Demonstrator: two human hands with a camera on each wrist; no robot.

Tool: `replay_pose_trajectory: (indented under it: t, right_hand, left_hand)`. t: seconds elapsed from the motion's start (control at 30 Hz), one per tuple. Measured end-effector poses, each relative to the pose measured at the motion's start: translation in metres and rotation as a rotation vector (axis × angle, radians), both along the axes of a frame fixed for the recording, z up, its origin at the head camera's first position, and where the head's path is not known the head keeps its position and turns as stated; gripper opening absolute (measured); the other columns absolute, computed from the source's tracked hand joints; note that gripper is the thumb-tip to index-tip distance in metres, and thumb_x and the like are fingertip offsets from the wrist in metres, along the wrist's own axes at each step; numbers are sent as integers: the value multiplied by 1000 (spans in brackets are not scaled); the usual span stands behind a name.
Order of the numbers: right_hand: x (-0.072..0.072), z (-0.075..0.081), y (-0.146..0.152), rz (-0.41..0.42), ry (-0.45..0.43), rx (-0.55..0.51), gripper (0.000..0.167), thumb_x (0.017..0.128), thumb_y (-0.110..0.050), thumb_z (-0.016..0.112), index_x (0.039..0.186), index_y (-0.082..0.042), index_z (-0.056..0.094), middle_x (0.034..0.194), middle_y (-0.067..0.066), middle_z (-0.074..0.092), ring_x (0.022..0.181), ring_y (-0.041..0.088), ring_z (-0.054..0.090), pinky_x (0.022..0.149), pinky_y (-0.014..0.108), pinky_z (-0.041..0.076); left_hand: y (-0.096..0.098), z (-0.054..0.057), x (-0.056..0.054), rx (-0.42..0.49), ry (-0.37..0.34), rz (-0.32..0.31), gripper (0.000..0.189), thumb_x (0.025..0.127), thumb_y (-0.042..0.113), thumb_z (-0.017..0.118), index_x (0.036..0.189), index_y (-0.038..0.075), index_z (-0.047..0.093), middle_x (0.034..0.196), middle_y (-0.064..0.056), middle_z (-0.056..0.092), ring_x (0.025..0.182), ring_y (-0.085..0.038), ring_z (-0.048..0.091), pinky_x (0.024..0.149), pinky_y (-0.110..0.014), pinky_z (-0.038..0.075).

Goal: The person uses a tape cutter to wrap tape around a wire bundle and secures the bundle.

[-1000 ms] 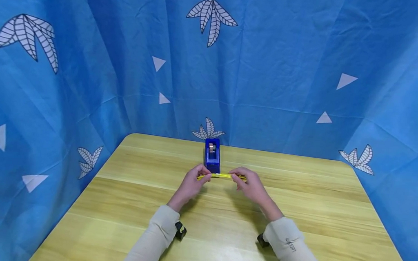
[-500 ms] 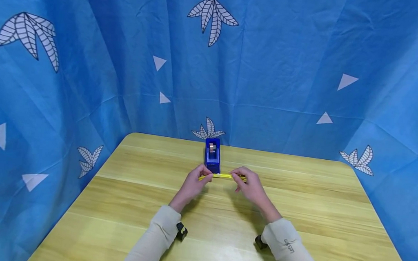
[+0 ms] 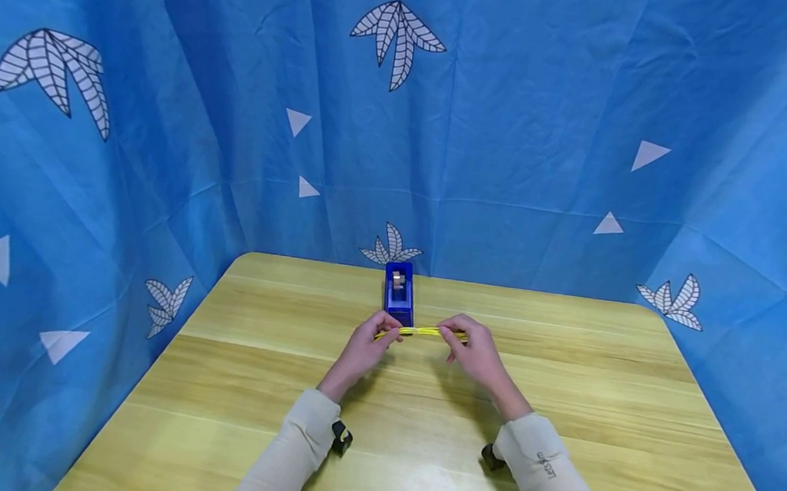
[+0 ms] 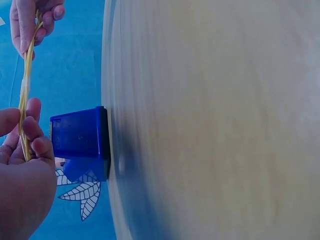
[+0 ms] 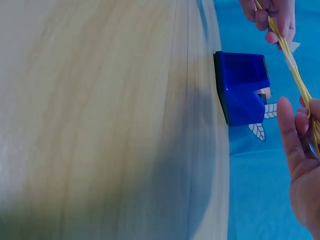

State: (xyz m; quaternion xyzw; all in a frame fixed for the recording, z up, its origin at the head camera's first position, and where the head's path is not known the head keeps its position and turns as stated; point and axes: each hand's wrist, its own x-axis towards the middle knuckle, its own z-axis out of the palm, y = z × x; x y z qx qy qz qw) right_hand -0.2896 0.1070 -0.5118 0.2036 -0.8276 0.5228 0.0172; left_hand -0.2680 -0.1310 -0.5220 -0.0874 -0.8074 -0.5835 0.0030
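Observation:
A thin bundle of yellow cord (image 3: 424,330) is stretched level between my two hands above the table. A whitish, see-through wrap that looks like clear tape (image 4: 25,86) goes round its middle. My left hand (image 3: 362,345) pinches one end between thumb and fingers. The other end is gripped the same way by my right hand (image 3: 475,352), and its loops partly disappear behind the fingers. Just beyond the left hand and the bundle stands a blue tape dispenser (image 3: 399,296) with a small roll in it. Neither hand seems to touch it.
The light wood table (image 3: 563,382) stretches out around both forearms. A blue curtain (image 3: 513,132) with leaf and triangle prints hangs along its back and sides. The dispenser stands close to the table's far edge.
Both hands and the bundle have shifted very slightly to the right. The grip at either end looks the same, and the dispenser stays in place.

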Motion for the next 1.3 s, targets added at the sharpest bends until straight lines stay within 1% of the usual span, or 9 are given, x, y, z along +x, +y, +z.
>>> replay_pose_trajectory:
  t: [0.17, 0.33, 0.5, 0.7, 0.9, 1.0, 1.13, 1.2, 1.3]
  right_hand:
    - [0, 1, 6, -13, -9, -7, 19, 105, -12, 61, 114, -1, 72, 110, 22, 69, 59, 34, 66, 61, 41, 61]
    - [0, 1, 14, -18, -9, -5, 21, 106, -16, 60, 117, -2, 72, 112, 20, 70, 60, 37, 67, 63, 32, 61]
    - [1, 3, 21, -33, -4, -17, 22, 106, -17, 60, 117, -2, 72, 113, 20, 70, 61, 39, 67, 65, 30, 60]
    - [1, 3, 30, -63, -40, -1, 25, 107, -20, 59, 122, -4, 71, 117, 17, 70, 64, 37, 69, 69, 29, 60]
    - [-1, 4, 38, -82, -65, 0, 27, 108, -22, 57, 124, -3, 69, 117, 26, 66, 68, 40, 69, 70, 32, 61]
    - [-2, 3, 40, -96, -73, -8, 27, 108, -22, 57, 123, -4, 69, 116, 28, 65, 69, 41, 70, 70, 36, 62]
    - [-5, 2, 43, -111, -85, -30, 25, 107, -22, 59, 121, -4, 70, 113, 28, 65, 70, 41, 70, 70, 43, 62]
    - [-5, 2, 45, -121, -93, -42, 25, 107, -22, 59, 120, -4, 70, 112, 28, 64, 70, 40, 71, 70, 45, 62]
    - [-6, 2, 48, -140, -104, -45, 25, 107, -22, 59, 120, -4, 70, 109, 26, 64, 71, 39, 71, 70, 46, 62]
  left_hand:
    - [2, 0, 0, 6, -3, 14, 16, 108, 14, 54, 119, 7, 63, 110, -9, 70, 110, -29, 66, 84, -32, 50]
    - [3, 1, 0, 16, -25, 56, 14, 107, 16, 57, 117, 11, 65, 111, -9, 70, 104, -34, 64, 78, -31, 48]
    - [6, 1, -1, 31, -27, 83, 12, 105, 19, 61, 114, 12, 66, 109, -8, 68, 93, -26, 60, 74, -28, 47]
    - [10, 2, -3, 47, -17, 107, 13, 105, 19, 62, 113, 9, 66, 103, -6, 63, 89, -17, 54, 78, -29, 47]
    - [17, 4, -7, 33, -9, 103, 15, 106, 21, 61, 114, 10, 67, 105, -5, 65, 90, -18, 56, 79, -31, 48]
    - [22, 4, -10, 37, -4, 95, 20, 107, 22, 59, 115, 6, 66, 107, -11, 68, 92, -23, 59, 79, -30, 49]
    - [27, 6, -12, 87, -26, 93, 27, 109, 27, 56, 116, 3, 65, 110, -20, 69, 96, -33, 64, 78, -32, 52]
    - [30, 6, -12, 91, -25, 102, 25, 108, 29, 58, 114, 6, 66, 108, -18, 69, 95, -31, 64, 78, -31, 52]
    - [35, 7, -14, 60, 0, 114, 19, 105, 26, 63, 113, 9, 68, 103, -10, 68, 90, -21, 61, 77, -27, 51]
